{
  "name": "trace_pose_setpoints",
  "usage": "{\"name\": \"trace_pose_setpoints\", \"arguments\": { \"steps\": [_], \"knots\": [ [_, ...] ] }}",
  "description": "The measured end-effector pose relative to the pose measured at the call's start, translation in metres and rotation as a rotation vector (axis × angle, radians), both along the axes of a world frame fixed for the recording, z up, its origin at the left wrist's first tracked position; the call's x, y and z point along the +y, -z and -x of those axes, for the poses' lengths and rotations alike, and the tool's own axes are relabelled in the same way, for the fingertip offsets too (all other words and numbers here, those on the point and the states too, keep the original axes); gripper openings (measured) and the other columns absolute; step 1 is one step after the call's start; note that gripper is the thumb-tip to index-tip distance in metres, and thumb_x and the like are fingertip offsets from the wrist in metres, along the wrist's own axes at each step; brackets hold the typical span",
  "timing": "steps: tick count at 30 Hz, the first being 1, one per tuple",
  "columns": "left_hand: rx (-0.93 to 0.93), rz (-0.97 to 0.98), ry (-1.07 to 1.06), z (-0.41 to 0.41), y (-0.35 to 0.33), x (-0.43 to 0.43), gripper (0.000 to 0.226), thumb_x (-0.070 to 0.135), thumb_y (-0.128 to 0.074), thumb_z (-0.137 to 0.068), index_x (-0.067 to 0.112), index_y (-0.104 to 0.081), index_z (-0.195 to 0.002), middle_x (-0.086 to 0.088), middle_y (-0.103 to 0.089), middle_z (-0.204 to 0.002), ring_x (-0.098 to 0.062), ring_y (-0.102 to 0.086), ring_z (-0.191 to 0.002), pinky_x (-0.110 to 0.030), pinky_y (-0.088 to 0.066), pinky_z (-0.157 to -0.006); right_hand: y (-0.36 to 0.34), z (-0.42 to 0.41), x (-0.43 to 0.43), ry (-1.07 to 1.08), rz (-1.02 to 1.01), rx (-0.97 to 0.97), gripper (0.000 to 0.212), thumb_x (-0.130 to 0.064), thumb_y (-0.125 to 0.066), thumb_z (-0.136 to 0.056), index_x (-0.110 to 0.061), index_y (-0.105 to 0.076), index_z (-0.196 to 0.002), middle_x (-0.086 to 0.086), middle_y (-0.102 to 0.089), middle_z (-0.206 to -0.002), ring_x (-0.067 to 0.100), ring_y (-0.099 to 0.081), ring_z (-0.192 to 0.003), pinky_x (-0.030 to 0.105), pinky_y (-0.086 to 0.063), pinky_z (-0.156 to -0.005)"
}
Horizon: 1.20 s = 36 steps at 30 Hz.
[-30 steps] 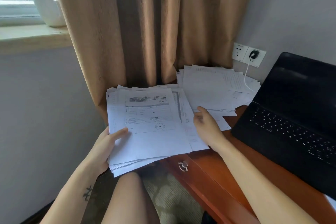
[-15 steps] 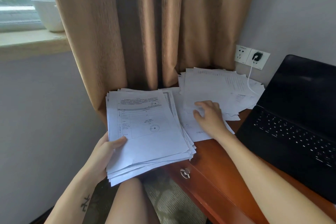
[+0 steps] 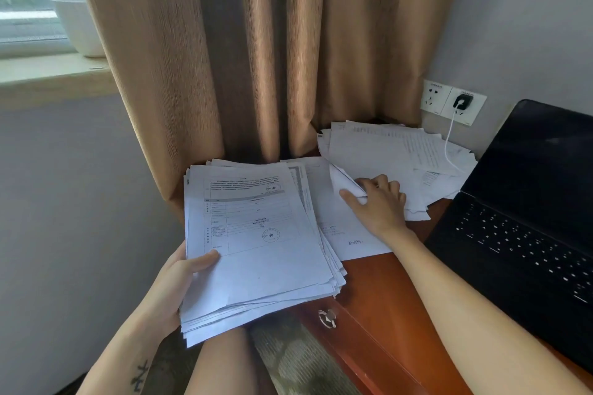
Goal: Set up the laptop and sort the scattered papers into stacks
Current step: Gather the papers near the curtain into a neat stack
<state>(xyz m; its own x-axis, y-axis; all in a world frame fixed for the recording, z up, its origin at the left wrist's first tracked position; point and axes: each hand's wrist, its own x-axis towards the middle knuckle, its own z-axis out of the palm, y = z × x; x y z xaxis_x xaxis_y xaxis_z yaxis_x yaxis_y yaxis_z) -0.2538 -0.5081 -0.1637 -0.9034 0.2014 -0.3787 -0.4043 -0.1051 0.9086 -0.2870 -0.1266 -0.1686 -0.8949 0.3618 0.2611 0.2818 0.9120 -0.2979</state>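
My left hand (image 3: 179, 279) grips a thick stack of printed papers (image 3: 256, 244) by its lower left edge, thumb on top; the stack hangs partly over the desk's left corner. My right hand (image 3: 378, 205) rests on the scattered papers (image 3: 385, 151) at the back of the desk, its fingers pinching the lifted corner of a loose sheet (image 3: 345, 184). More sheets lie flat under that hand. The black laptop (image 3: 526, 221) stands open at the right, screen dark, keyboard showing.
The red-brown wooden desk (image 3: 385, 292) has a drawer with a metal ring pull (image 3: 327, 319). A white charger cable (image 3: 449, 138) runs from the wall socket (image 3: 462, 102) over the far papers. Tan curtain hangs behind; a white bowl (image 3: 80, 26) sits on the windowsill.
My right hand moved from the stack's right edge back onto the scattered papers and has pinched up a sheet corner. The held stack shifted slightly left, off the desk edge.
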Motion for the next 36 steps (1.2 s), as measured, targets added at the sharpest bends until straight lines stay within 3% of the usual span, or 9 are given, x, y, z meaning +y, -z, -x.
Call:
{"name": "trace_pose_setpoints", "arguments": {
  "steps": [7,12,15,20,23,27,31,34,36],
  "knots": [
    [-0.003,-0.004,-0.011,0.001,0.002,0.001,0.034,0.004,-0.063,-0.098,0.021,-0.061,-0.128,-0.012,-0.078,-0.114,-0.042,-0.075,-0.099,-0.056,-0.058,-0.088,0.007,-0.004,0.000,-0.031,-0.027,0.098,0.043,-0.052,-0.047,-0.101,-0.026,-0.061,-0.133,0.002,-0.056,-0.123,0.026,-0.044,-0.117,0.042,-0.037,-0.097],
    [0.009,0.010,-0.007,0.001,0.003,0.000,0.036,0.005,-0.063,-0.098,0.021,-0.060,-0.129,-0.011,-0.078,-0.113,-0.042,-0.075,-0.098,-0.056,-0.059,-0.087,0.005,-0.005,-0.002,-0.024,0.002,0.274,0.033,-0.037,-0.051,-0.104,-0.008,-0.066,-0.108,0.008,-0.067,-0.099,0.028,-0.057,-0.094,0.041,-0.049,-0.076],
    [0.011,0.005,0.000,0.001,0.001,0.000,0.036,0.003,-0.062,-0.098,0.022,-0.061,-0.128,-0.010,-0.078,-0.114,-0.042,-0.075,-0.099,-0.055,-0.059,-0.087,0.000,-0.012,-0.006,-0.031,0.025,0.364,0.029,-0.029,-0.051,-0.105,-0.003,-0.062,-0.095,0.010,-0.064,-0.086,0.026,-0.056,-0.081,0.034,-0.041,-0.063],
    [0.010,0.004,0.006,0.001,0.001,0.000,0.038,0.003,-0.062,-0.098,0.024,-0.059,-0.130,-0.011,-0.077,-0.115,-0.044,-0.073,-0.102,-0.062,-0.057,-0.093,-0.005,-0.025,-0.011,-0.038,0.172,0.488,0.030,-0.030,-0.048,-0.105,-0.005,-0.061,-0.097,0.002,-0.060,-0.085,0.016,-0.055,-0.080,0.029,-0.043,-0.068],
    [0.016,-0.002,0.015,0.000,-0.001,0.000,0.037,0.001,-0.061,-0.098,0.024,-0.060,-0.127,-0.009,-0.078,-0.112,-0.041,-0.075,-0.099,-0.057,-0.059,-0.087,-0.009,-0.040,-0.022,-0.077,0.238,0.541,0.024,-0.032,-0.048,-0.104,-0.012,-0.056,-0.091,0.000,-0.058,-0.084,0.014,-0.054,-0.078,0.020,-0.037,-0.068],
    [0.017,-0.002,0.018,-0.001,-0.002,0.001,0.035,0.002,-0.061,-0.099,0.025,-0.059,-0.125,-0.008,-0.078,-0.112,-0.039,-0.075,-0.099,-0.056,-0.060,-0.086,-0.018,-0.063,-0.038,-0.190,0.270,0.563,0.013,-0.025,-0.057,-0.102,-0.024,-0.053,-0.090,-0.006,-0.058,-0.080,0.009,-0.053,-0.075,0.012,-0.038,-0.063],
    [0.010,0.004,0.017,-0.002,-0.003,0.002,0.036,0.003,-0.062,-0.099,0.025,-0.058,-0.127,-0.009,-0.076,-0.118,-0.041,-0.072,-0.106,-0.063,-0.055,-0.098,-0.023,-0.083,-0.055,-0.331,0.332,0.518,0.024,-0.032,-0.059,-0.098,-0.011,-0.072,-0.098,-0.004,-0.069,-0.087,0.014,-0.064,-0.082,0.033,-0.053,-0.069],
    [0.004,-0.006,0.002,-0.003,-0.005,0.003,0.035,0.003,-0.061,-0.099,0.024,-0.059,-0.127,-0.008,-0.077,-0.116,-0.039,-0.074,-0.104,-0.062,-0.056,-0.097,-0.027,-0.097,-0.079,-0.515,0.333,0.426,0.018,-0.036,-0.060,-0.096,-0.021,-0.070,-0.091,-0.027,-0.062,-0.079,-0.006,-0.057,-0.077,0.012,-0.044,-0.069],
    [0.001,-0.014,0.006,-0.004,-0.005,0.003,0.035,0.003,-0.061,-0.100,0.024,-0.059,-0.128,-0.008,-0.077,-0.116,-0.039,-0.074,-0.104,-0.062,-0.055,-0.097,-0.026,-0.101,-0.089,-0.595,0.286,0.284,0.022,-0.048,-0.056,-0.097,-0.030,-0.061,-0.084,-0.029,-0.054,-0.077,-0.007,-0.050,-0.076,0.011,-0.036,-0.069]
  ]
}}
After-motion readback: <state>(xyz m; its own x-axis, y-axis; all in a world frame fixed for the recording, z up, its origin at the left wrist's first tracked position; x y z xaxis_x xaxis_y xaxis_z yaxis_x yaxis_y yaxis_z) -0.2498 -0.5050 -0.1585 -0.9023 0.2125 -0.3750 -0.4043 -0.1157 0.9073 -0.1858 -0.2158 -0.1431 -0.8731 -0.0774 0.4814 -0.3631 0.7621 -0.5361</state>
